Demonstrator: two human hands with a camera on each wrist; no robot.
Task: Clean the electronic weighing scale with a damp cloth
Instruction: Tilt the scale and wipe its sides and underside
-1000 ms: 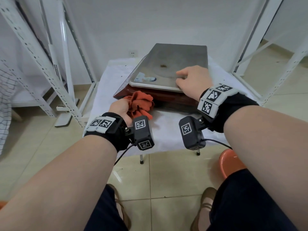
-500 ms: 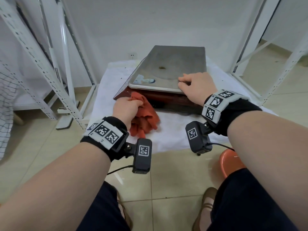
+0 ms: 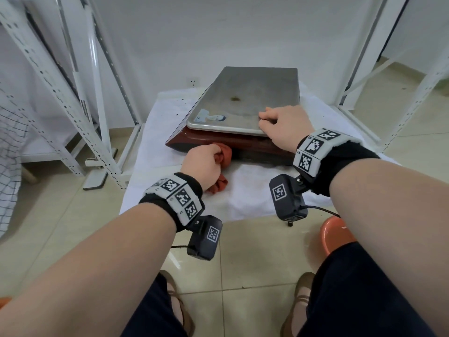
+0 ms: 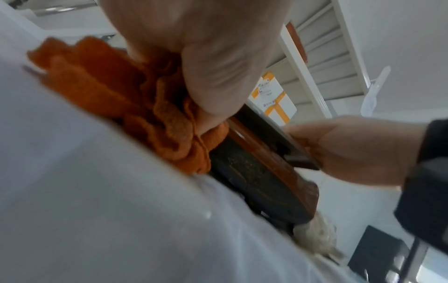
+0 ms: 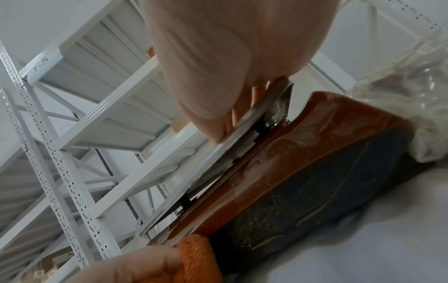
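The scale has a stained steel platter (image 3: 243, 98) over a red-brown base (image 3: 243, 144) and stands on a small table covered with a white cloth (image 3: 255, 190). My left hand (image 3: 201, 161) grips a bunched orange cloth (image 3: 224, 154) and holds it against the front side of the base. The wrist views show the orange cloth (image 4: 121, 99) touching the dusty dark lower part of the base (image 4: 261, 172). My right hand (image 3: 281, 125) holds the platter's near right corner, fingers curled over its edge (image 5: 218, 153).
White perforated metal racks stand left (image 3: 60, 105) and right (image 3: 413, 81) of the table. An orange stool (image 3: 335, 237) sits by my right knee. A crumpled clear plastic bag (image 5: 400, 95) lies behind the scale. Tiled floor lies below.
My left hand turned knuckles-up and carried the orange cloth from the table in front of the scale onto the front side of its base. The right hand stayed on the platter corner.
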